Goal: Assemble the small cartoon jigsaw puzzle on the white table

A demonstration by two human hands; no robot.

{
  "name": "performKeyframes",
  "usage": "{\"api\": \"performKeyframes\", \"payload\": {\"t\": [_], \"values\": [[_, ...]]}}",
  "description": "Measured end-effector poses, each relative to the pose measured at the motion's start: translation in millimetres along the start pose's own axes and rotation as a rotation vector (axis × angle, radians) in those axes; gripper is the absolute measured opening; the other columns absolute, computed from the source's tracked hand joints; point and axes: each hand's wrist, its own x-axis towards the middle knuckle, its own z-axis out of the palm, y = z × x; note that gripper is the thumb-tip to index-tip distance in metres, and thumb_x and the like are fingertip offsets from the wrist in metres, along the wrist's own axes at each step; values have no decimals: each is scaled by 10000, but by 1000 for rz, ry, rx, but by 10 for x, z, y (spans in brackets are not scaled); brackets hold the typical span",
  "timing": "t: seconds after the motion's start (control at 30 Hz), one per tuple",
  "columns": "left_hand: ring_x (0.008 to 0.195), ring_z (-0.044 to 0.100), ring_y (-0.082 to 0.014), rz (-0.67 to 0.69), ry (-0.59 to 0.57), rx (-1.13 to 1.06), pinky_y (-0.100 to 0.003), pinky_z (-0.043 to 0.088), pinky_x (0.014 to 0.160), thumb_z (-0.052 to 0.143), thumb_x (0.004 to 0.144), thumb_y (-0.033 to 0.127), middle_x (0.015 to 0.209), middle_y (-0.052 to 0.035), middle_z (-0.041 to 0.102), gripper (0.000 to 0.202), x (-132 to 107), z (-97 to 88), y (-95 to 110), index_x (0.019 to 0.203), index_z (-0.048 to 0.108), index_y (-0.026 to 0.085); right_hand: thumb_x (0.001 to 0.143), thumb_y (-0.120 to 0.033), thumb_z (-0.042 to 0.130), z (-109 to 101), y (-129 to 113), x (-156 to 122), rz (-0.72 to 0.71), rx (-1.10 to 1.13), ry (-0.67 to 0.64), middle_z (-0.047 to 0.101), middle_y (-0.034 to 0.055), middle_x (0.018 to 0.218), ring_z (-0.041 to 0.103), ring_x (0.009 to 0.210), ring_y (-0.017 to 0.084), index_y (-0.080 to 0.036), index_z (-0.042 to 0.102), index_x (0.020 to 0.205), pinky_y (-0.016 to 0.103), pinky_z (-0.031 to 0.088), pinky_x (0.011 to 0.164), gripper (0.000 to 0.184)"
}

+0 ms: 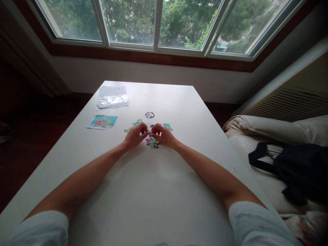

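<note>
My left hand (135, 135) and my right hand (164, 135) meet over the middle of the white table, fingers pinched together. Between the fingertips shows a small greenish jigsaw puzzle piece (150, 133), partly hidden by the fingers. Just below them lies a joined patch of puzzle (153, 142) in pink, yellow and teal. Loose teal puzzle pieces (137, 123) are spread beyond my left hand, and more loose pieces (167, 126) lie beyond my right hand. Some of the pieces are covered by my hands.
A round black-rimmed disc (150, 115) lies beyond my hands. To the left are a small colourful picture sheet (103, 122) and a clear plastic bag over papers (112, 97). Right of the table (153, 198) stands a pale sofa (246, 143) with a dark bag (299, 167).
</note>
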Motion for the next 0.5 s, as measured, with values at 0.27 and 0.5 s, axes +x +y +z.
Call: {"api": "performKeyframes", "payload": {"t": [0.27, 0.5], "values": [[693, 573, -138, -37, -5, -2, -280, 440, 669, 621, 910, 377, 794, 14, 666, 175, -4, 17, -8, 873, 551, 221, 890, -433, 690, 20, 8, 8, 71, 58, -11, 642, -20, 796, 526, 678, 129, -240, 571, 1051, 258, 421, 636, 278], [892, 587, -230, 204, -211, 352, -380, 406, 848, 661, 887, 343, 856, -37, 685, 144, 36, -118, -88, 815, 638, 220, 897, -334, 642, -27, 34, 23, 68, 19, 44, 661, -5, 815, 511, 663, 121, -229, 699, 1077, 256, 417, 648, 216]]}}
